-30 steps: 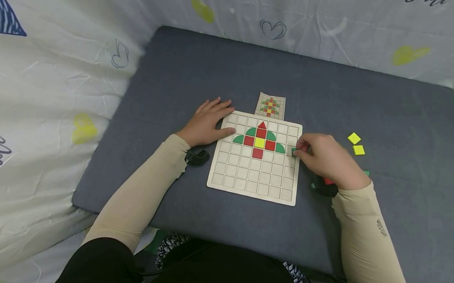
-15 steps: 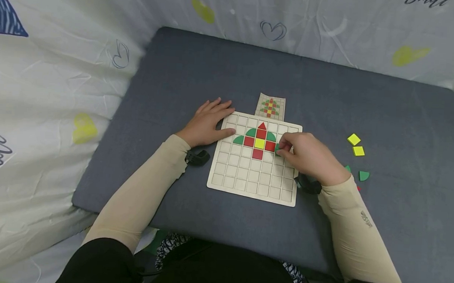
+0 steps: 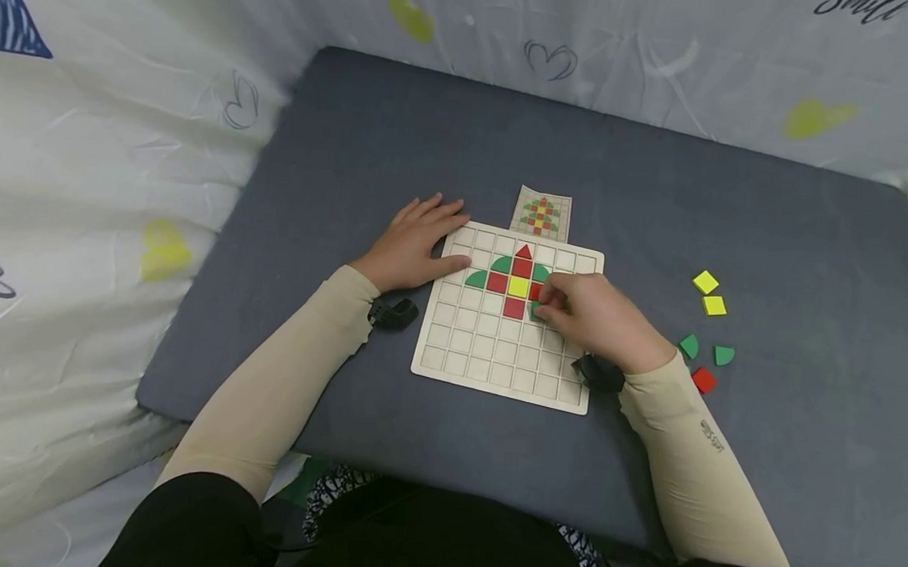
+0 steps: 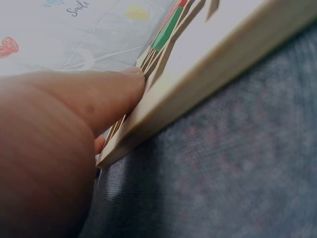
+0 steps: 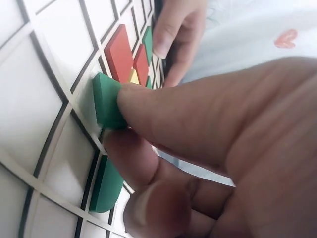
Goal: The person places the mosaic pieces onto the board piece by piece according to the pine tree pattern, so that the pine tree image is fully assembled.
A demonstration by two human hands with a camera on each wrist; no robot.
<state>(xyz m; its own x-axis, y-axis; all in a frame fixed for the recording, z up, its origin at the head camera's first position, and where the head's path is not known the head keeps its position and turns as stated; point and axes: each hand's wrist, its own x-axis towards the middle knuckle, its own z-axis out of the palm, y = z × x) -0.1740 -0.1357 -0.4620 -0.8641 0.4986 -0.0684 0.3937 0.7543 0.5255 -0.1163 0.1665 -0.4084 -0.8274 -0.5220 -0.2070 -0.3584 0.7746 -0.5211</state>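
Grey table (image 3: 375,397) spreads before you. Nearest, your right hand (image 3: 599,318) has its fingers pinching a green piece (image 3: 535,312) just right of the lower red square (image 3: 514,307) on the grid board (image 3: 496,373); they hide which way it points. Your spread left hand (image 3: 418,245) has its thumb on the board. Farther, a column of pieces (image 3: 518,287) runs away from you, its red triangle (image 3: 524,253) pointing toward the card (image 3: 541,213).

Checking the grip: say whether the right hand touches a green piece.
Touching: in the right wrist view, the right hand pinches a green piece, its thumb against it, no gap.
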